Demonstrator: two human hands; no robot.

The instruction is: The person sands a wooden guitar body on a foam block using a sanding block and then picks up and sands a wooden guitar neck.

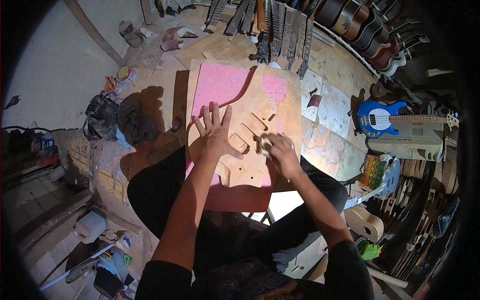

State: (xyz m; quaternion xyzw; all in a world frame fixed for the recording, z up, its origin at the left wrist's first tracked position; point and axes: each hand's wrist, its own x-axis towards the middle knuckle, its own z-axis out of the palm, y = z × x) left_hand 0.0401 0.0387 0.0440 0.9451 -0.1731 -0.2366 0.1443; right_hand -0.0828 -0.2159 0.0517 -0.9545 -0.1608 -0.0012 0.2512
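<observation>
A bare wooden electric guitar body [255, 167] with routed cavities and small drilled holes lies flat in front of me, over my lap. It rests on a board [220, 80] with pink patches on its surface. My left hand [215, 135] is spread flat on the left side of the body, its fingers pointing away from me. On the right side, near the cavities, my right hand [281, 152] is closed around a small pale piece [265, 145] pressed to the wood. Motion blur and the fingers hide what that piece is.
Several guitar necks [287, 37] lie beyond the board. Finished guitar bodies [350, 22] line the far right, and a blue bass guitar [382, 119] lies at right. A dark cloth [135, 122] and a paint can [125, 74] sit at left.
</observation>
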